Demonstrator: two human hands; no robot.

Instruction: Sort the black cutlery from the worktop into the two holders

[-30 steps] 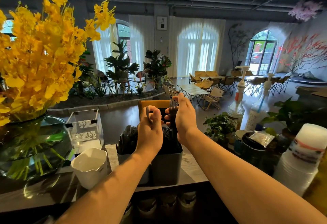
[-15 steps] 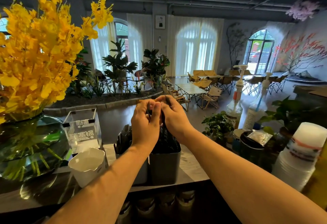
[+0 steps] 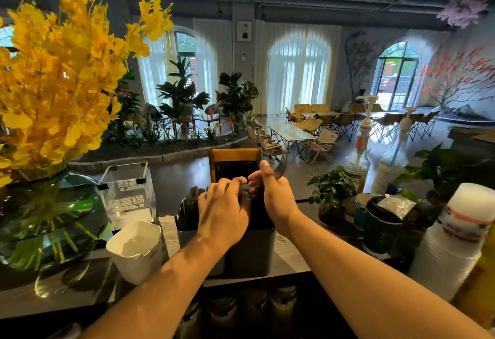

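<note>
Fork (image 3: 280, 168) stands nearly upright in the right hand (image 3: 276, 196), tines at the top and leaning slightly right, its handle running down into the curled fingers with the thumb raised alongside. It is held above the right holder (image 3: 254, 253), a dark square tub on the bench (image 3: 289, 254). The left hand (image 3: 222, 211) is just beside the right one, knuckles up, its fingertips closed on a dark piece (image 3: 245, 192) between the two hands; which kind of cutlery it is, and which way it points, cannot be told. What the right holder contains is hidden behind the hands. The left holder (image 3: 184, 235), paler grey and touching the right one, holds a bunch of black cutlery (image 3: 190, 199) standing on end, rounded ends up. Left of the holders are a white cup (image 3: 136, 249), a clear box (image 3: 128, 194) with lettering, and a glass vase (image 3: 40, 221) of yellow flowers. A potted plant (image 3: 332, 191) and a stack of cups (image 3: 460, 234) stand to the right.
</note>
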